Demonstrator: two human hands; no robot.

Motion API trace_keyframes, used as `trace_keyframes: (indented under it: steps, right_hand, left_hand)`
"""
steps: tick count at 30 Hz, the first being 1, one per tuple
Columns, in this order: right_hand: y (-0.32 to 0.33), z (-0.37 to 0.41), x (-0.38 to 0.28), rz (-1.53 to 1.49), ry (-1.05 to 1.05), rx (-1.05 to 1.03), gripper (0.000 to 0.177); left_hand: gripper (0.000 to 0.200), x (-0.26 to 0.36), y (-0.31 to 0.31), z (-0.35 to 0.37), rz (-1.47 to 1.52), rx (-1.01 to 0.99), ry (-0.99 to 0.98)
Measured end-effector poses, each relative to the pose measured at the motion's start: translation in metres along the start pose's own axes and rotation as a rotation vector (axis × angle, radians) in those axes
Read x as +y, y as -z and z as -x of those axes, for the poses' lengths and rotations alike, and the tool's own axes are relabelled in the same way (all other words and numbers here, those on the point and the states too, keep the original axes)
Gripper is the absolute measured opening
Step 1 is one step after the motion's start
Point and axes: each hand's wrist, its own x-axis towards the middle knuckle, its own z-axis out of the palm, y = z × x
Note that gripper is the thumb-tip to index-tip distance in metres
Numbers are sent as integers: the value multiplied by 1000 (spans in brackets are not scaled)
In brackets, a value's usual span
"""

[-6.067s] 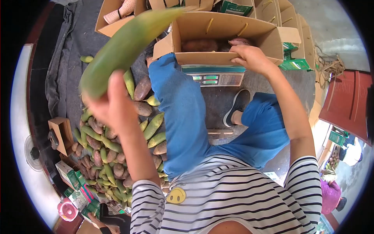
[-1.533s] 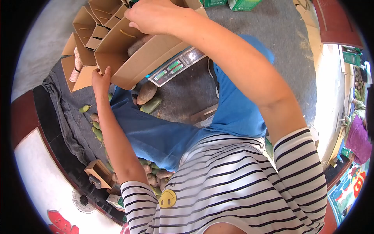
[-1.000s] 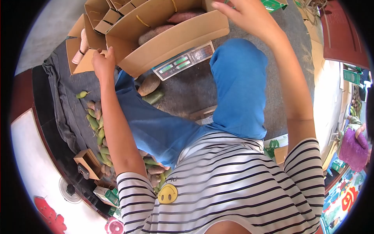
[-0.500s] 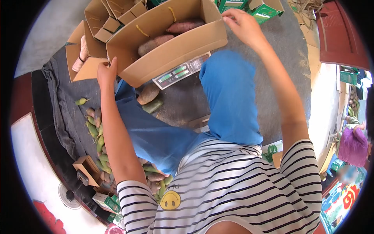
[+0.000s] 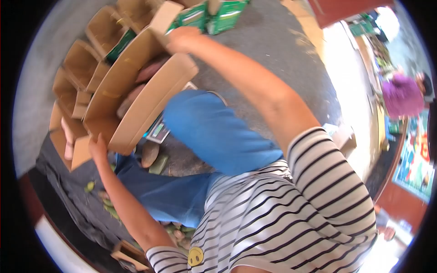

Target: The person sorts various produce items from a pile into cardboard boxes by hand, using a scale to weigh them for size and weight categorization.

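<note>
An open cardboard box (image 5: 152,107) stands at my knees, with large reddish-brown root vegetables (image 5: 130,100) inside. My left hand (image 5: 98,146) grips the wall at its near left end. At the far end my right hand (image 5: 184,40) is closed on the box's end wall; blur and the angle hide its fingertips. Partly covered by the box and my knee is a scale with a display (image 5: 158,132). Beside it on the dark floor cloth lie a brown root (image 5: 149,154) and a green one (image 5: 158,164).
More open cardboard boxes (image 5: 82,63) line the left, one holding a pink item (image 5: 68,136). Green cartons (image 5: 227,16) stand at the back. Green vegetables (image 5: 110,209) lie by my left leg. A person in purple (image 5: 403,96) is far right.
My view has turned, so the box now appears further left and more slanted. My right hand has shifted inward along the box's far end; my left hand stays at the near end.
</note>
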Motion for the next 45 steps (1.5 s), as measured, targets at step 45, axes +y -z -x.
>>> trace_keyframes:
  steps: [45]
  right_hand:
    - [-54, 346, 455, 39, -386, 793, 18]
  left_hand:
    - [34, 278, 25, 184, 968, -397, -394]
